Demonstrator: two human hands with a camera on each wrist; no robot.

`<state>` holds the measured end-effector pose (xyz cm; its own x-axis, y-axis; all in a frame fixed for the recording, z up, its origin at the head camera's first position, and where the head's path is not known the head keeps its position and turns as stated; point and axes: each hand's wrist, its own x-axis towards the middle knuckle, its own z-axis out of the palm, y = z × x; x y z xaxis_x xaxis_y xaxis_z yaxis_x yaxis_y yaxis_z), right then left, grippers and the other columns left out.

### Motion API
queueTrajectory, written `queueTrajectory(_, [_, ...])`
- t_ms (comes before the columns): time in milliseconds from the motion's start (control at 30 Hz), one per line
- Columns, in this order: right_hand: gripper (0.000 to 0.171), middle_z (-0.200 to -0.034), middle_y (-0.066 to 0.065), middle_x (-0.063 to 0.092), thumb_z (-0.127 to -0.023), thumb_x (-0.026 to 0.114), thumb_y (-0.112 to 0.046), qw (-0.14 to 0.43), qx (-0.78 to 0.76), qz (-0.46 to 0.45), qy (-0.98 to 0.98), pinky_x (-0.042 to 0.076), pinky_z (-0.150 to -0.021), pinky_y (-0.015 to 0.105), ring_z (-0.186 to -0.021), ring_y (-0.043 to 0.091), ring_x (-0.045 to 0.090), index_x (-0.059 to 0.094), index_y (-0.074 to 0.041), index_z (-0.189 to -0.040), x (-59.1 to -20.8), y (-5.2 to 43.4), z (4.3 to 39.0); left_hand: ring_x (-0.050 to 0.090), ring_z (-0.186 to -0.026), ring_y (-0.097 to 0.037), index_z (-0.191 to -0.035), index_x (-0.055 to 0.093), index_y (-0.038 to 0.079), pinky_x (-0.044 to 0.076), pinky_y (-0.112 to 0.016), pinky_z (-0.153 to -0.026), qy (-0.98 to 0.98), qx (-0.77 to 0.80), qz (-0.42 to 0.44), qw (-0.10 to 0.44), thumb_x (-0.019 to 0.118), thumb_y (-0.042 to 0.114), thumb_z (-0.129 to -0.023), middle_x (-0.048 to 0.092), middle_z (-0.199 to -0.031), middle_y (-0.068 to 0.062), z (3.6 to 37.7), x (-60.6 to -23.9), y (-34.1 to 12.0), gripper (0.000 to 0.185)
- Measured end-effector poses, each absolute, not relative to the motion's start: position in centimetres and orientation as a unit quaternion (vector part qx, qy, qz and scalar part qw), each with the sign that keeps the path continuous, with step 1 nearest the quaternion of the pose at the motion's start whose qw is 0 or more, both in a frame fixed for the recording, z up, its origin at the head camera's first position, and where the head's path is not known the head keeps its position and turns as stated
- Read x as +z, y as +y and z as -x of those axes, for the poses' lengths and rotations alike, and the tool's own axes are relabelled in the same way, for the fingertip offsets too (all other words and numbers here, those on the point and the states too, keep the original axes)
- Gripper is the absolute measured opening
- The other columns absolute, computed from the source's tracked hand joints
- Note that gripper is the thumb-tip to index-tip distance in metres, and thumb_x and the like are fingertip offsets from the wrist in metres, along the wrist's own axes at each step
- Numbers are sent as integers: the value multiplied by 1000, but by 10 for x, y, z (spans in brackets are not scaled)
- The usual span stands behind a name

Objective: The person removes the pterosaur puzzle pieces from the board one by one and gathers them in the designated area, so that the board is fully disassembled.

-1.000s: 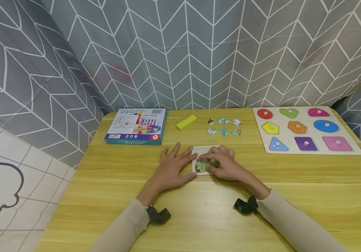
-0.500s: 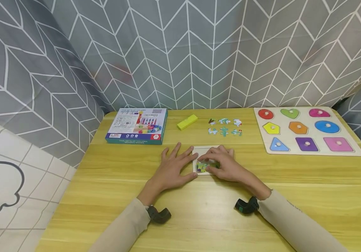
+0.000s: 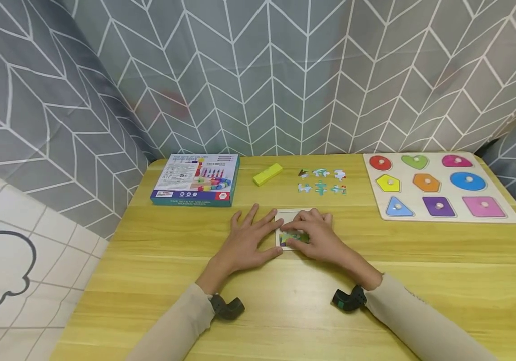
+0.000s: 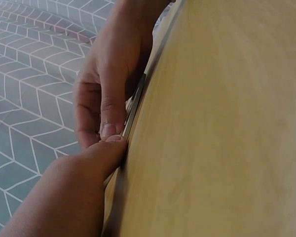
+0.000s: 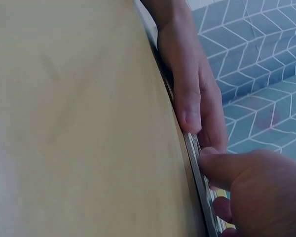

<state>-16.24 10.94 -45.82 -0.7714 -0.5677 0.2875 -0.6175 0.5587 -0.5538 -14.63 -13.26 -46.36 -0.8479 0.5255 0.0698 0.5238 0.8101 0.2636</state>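
Observation:
A small white jigsaw tray (image 3: 290, 217) lies on the yellow wooden table (image 3: 285, 311), with green and blue pieces (image 3: 290, 238) fitted in it. My left hand (image 3: 250, 240) lies flat beside it, fingers spread, its thumb and forefinger against the tray's left edge. My right hand (image 3: 318, 234) covers the tray's right part with bent fingers on the pieces and the thumb at the near edge. In the left wrist view my left thumb (image 4: 96, 160) meets the right hand (image 4: 106, 89) at the tray edge (image 4: 134, 106). The right wrist view shows the right hand (image 5: 256, 192) and left hand's fingers (image 5: 187, 84) on the tray edge (image 5: 195, 148).
Several loose jigsaw pieces (image 3: 321, 181) lie behind the tray. A yellow block (image 3: 267, 174) and a colourful box (image 3: 195, 186) sit at the back left. A shape board with knobbed pieces (image 3: 438, 186) is at the back right. A grey patterned curtain (image 3: 267, 75) hangs behind.
My right hand has shifted slightly left and nearer over the tray. The left hand has stayed in place.

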Motion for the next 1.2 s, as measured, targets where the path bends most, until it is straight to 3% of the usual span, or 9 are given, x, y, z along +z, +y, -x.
queueTrajectory(300, [31,-97,-5,63,-85,82,-27,34,340,-330,-880,17,-78,37,-87,12,40,77,-21,-115,-460,106,161,8,-160,-37,-158,34,39,6,-70,-119,952,140,-271,3,43,71,-96,22,-170,12,144,-463,-133,70])
queueTrajectory(533, [31,-75,-13,56,-85,83,-24,33,342,-338,-876,19,-76,34,-74,7,41,77,-18,-116,-460,106,161,8,-160,-37,-159,34,39,6,-70,-119,951,143,-272,2,43,71,-96,22,-170,12,144,-463,-133,71])
queueTrajectory(667, [31,-70,-16,54,-86,82,-23,34,334,-341,-878,19,-75,33,-69,3,41,76,-17,-116,-459,107,161,8,-160,-37,-159,33,40,6,-69,-119,951,141,-274,2,42,71,-96,22,-170,12,145,-462,-132,70])
queueTrajectory(933, [30,-74,-14,57,-86,82,-24,40,331,-355,-873,21,-75,33,-73,5,46,75,-18,-115,-455,100,160,7,-160,-36,-159,32,41,5,-68,-120,955,134,-265,4,40,73,-96,20,-170,14,141,-460,-139,71])
queueTrajectory(1200, [31,-93,-5,67,-86,83,-23,46,343,-343,-873,23,-72,33,-79,8,56,76,-19,-115,-456,107,159,7,-160,-36,-159,34,39,6,-70,-120,953,132,-273,8,41,72,-96,22,-170,12,145,-461,-131,71])
